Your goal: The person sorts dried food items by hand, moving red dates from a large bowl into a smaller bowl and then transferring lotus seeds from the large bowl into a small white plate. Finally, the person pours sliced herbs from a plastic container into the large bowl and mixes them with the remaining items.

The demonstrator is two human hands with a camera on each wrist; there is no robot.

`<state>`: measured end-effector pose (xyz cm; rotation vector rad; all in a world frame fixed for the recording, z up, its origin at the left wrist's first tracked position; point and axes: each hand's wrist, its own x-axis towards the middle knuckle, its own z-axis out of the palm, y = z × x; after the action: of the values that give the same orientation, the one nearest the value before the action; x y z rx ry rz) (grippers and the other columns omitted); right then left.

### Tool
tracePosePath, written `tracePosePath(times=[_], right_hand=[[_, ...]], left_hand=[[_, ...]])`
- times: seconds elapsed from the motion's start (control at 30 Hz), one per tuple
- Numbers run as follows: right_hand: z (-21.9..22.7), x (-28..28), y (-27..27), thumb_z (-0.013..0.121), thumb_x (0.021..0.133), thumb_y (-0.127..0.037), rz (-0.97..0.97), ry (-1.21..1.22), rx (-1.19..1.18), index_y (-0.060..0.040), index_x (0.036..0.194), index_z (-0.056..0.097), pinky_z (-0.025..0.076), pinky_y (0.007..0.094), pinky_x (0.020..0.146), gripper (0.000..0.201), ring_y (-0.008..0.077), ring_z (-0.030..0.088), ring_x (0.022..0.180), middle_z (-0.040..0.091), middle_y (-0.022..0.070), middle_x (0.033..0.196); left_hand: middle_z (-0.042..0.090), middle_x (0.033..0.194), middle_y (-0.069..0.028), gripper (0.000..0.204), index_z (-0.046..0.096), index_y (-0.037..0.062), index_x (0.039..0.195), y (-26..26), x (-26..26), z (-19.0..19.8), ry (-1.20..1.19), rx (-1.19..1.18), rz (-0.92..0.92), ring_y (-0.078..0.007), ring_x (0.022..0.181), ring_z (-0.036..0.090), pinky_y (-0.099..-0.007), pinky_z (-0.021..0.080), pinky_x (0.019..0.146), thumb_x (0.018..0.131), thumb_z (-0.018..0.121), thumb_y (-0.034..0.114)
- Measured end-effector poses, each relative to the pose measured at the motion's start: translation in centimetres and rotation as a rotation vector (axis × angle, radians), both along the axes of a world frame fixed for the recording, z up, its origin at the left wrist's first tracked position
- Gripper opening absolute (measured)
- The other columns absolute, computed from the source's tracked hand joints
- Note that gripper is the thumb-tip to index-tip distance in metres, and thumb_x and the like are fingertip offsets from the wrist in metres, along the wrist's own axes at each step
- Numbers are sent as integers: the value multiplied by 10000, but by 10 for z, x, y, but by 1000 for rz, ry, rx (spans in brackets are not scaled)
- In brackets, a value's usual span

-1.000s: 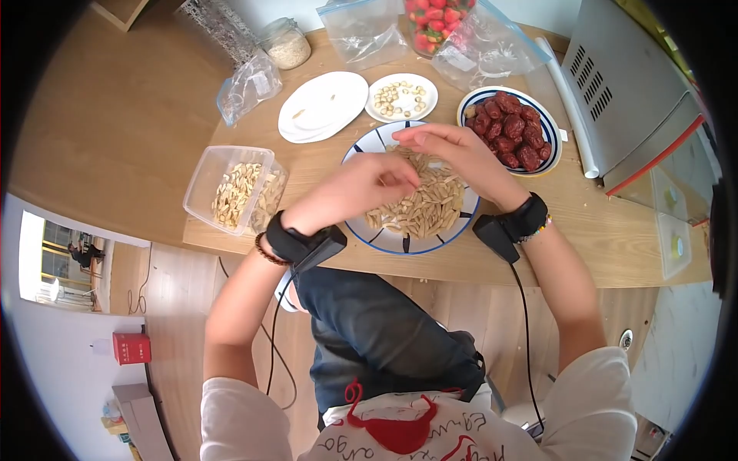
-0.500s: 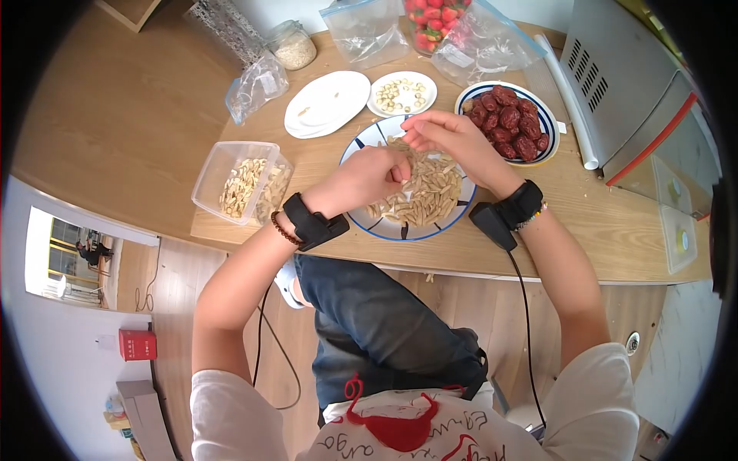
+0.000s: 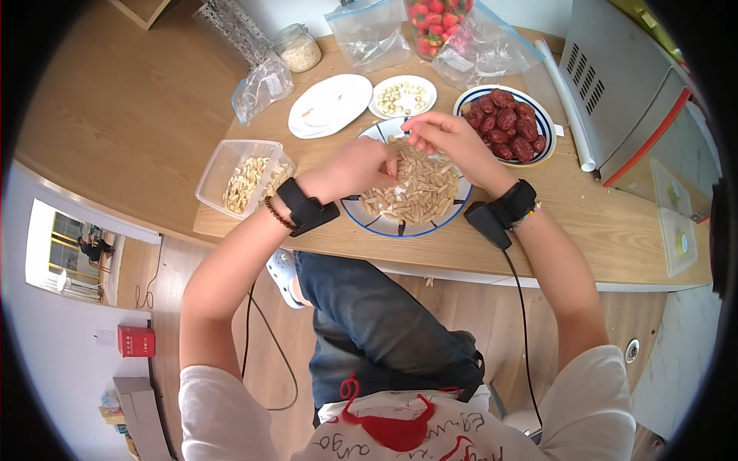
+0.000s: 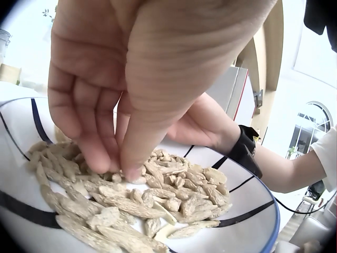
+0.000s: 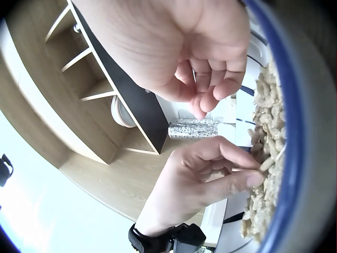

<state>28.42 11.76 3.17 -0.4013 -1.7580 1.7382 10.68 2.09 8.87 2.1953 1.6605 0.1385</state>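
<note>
A blue-rimmed white plate [image 3: 367,224] holds a pile of pale, wrinkled dried roots [image 3: 423,188]. From the plate's left side my left hand [image 3: 355,165] reaches down into the pile. Its thumb and fingertips pinch a dried root [image 5: 267,164], seen best in the right wrist view. My right hand [image 3: 453,142] hovers over the plate's far right part, its fingers bent and bunched towards the thumb in the right wrist view. I cannot tell whether something small sits between those fingertips.
Dark red dates [image 3: 507,127] fill a bowl at right. Behind the plate are a small plate [image 3: 377,107] of round pale seeds and white oval plates [image 3: 346,92]. A clear tub [image 3: 211,177] of pale pieces stands left. Plastic bags [image 3: 369,46], strawberries [image 3: 434,23] and a jar [image 3: 298,52] line the back.
The left hand has drawn slightly left and its fingers have closed into a pinch at the roots. The right hand's fingers, straighter a second ago, are now more bent. The view has shifted slightly.
</note>
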Motion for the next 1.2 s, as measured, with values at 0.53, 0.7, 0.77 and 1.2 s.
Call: tracePosePath(times=[0.53, 0.7, 0.77, 1.2], right_hand=[[0, 0, -3, 465, 929, -145, 24, -38, 53, -12, 1054, 607, 446, 216, 739, 231, 68, 528, 783, 588, 10, 863], [2, 1, -4, 468, 929, -149, 20, -48, 55, -11, 1057, 605, 452, 221, 756, 232, 73, 534, 798, 588, 11, 872], [4, 2, -4, 471, 929, -151, 24, -45, 60, -14, 1059, 606, 452, 221, 757, 232, 74, 535, 803, 588, 11, 874], [0, 0, -2, 460, 932, -131, 35, -33, 88, -15, 1062, 599, 454, 224, 758, 223, 75, 534, 798, 587, 13, 866]], left_hand=[[622, 710, -123, 106, 620, 37, 829, -28, 8, 9, 96, -94, -190, -280, 680, 607, -362, 460, 618, 753, 661, 99], [611, 684, -123, 101, 603, 29, 786, -21, 8, 1, 172, -74, -244, -286, 677, 605, -375, 453, 613, 766, 647, 117], [611, 689, -123, 95, 604, 27, 787, -19, 8, 1, 252, -98, -257, -288, 681, 604, -376, 454, 616, 773, 636, 115], [602, 771, -140, 75, 578, -4, 829, -26, -6, 9, -32, -116, -99, -289, 683, 582, -357, 458, 635, 798, 513, 20]])
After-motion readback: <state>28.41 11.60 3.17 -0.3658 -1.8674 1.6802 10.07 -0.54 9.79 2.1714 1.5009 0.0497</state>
